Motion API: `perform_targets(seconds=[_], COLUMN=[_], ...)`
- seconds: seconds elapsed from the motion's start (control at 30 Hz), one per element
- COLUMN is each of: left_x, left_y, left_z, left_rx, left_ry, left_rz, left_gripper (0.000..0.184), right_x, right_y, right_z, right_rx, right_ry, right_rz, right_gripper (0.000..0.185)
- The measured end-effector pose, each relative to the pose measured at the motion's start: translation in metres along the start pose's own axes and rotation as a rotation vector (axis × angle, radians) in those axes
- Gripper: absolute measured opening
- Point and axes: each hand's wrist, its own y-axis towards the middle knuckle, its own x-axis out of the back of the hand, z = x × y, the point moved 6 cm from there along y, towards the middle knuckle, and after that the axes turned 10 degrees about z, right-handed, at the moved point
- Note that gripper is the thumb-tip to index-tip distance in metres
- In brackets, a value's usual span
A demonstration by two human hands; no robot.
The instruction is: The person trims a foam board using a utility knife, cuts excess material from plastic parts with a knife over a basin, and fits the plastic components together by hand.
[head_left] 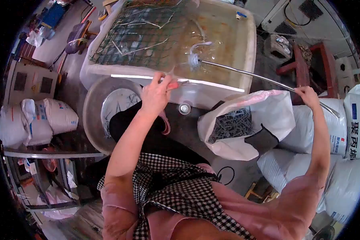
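In the head view, the left hand [155, 94] is at the near side of the tub [250, 50], its fingers closed round a red-handled tool [173, 85] whose tip points right; whether the tool's own tips are apart is too small to tell. The right hand [307, 97], off to the right, has its fingers wrapped round a metal rod [248, 73] — the rod slants over the tub's right side, its far end at a pale lump [193, 60] in the brownish water [228, 44]. A green net [138, 46] with pale stalks covers the left part of the tub, and a white strip [216, 85] runs along the near edge. As far as things show, work at the water looks under way: the lump is in the tub, at the rod's end, not lifted clear. Grey pieces [232, 125] lie heaped in the open white sack [282, 110] near right, so that share looks gathered — more thin pieces lie in the round basin [93, 116] at near left. How much is left cannot be told.
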Motion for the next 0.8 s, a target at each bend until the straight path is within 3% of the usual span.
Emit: perform_targets(seconds=[0.8], left_x=[-0.002], left_y=[0.011], left_z=[0.007], left_rx=[-0.012], left_ry=[-0.125], left_rz=[-0.078], left_gripper=[0.021], right_x=[-0.070], right_y=[0.225], right_z=[0.209], right_rx=[0.182], right_ry=[0.052], right_rz=[0.063], right_gripper=[0.044])
